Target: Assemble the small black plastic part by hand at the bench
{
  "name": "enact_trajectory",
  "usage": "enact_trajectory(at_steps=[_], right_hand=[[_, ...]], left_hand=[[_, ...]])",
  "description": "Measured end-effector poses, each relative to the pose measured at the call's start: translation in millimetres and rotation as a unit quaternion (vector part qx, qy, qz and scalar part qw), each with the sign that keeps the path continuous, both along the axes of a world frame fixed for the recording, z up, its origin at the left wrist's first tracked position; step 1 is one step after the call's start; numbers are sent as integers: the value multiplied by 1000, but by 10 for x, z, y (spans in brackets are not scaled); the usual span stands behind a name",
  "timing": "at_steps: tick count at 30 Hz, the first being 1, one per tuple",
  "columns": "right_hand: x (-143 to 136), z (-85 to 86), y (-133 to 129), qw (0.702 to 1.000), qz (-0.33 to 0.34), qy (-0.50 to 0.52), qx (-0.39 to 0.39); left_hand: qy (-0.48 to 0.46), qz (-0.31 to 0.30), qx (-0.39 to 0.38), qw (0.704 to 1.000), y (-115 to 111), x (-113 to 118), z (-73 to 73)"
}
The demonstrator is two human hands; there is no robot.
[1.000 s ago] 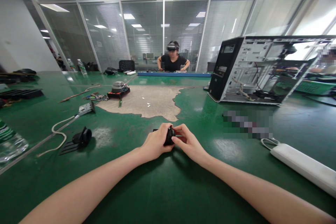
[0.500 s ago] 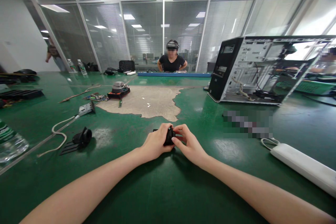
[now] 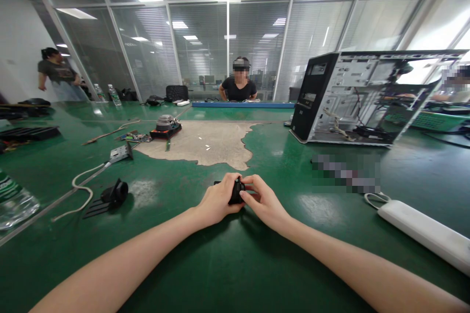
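Observation:
A small black object [image 3: 236,192] is between my two hands, low over the green table [image 3: 235,264] near its middle. My left hand [image 3: 219,199] wraps round it from the left, and a bit of black shows beyond the knuckles. From the right, the thumb and fingers of my right hand [image 3: 261,199] pinch its right side. Fingers cover most of the object, so its full shape is hidden. To the left lies a black plastic part with prongs [image 3: 114,192], beside a white cable [image 3: 86,187].
An open computer case [image 3: 317,98] stands at right, with a white power strip [image 3: 422,232] nearer. At left are a plastic bottle [image 3: 16,200] and a metal bracket [image 3: 120,153]. A cooler with a fan [image 3: 166,127] sits behind. A person [image 3: 239,88] is across the table.
Both hands and the black object look the same as before. At the far left, a person in the background has come further into view.

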State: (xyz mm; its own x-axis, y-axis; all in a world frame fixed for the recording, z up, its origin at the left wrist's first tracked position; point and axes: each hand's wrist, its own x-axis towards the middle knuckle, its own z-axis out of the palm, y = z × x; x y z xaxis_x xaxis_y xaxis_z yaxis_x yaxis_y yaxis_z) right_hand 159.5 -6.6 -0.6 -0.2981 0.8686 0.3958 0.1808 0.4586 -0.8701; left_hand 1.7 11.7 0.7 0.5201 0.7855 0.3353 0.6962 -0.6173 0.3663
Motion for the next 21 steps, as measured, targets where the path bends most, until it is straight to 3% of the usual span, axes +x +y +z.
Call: enact_trajectory(at_steps=[6,15,21], right_hand=[[10,-11,12,996,-25,-15,80],[-2,-2,27,999,1,-2,-42],[6,-28,30,1000,-29,-3,10]], left_hand=[[-3,-8,2,1000,8,1,-11],[2,-6,6,1000,22,-8,-22],[-10,-14,3,1000,11,-8,-8]])
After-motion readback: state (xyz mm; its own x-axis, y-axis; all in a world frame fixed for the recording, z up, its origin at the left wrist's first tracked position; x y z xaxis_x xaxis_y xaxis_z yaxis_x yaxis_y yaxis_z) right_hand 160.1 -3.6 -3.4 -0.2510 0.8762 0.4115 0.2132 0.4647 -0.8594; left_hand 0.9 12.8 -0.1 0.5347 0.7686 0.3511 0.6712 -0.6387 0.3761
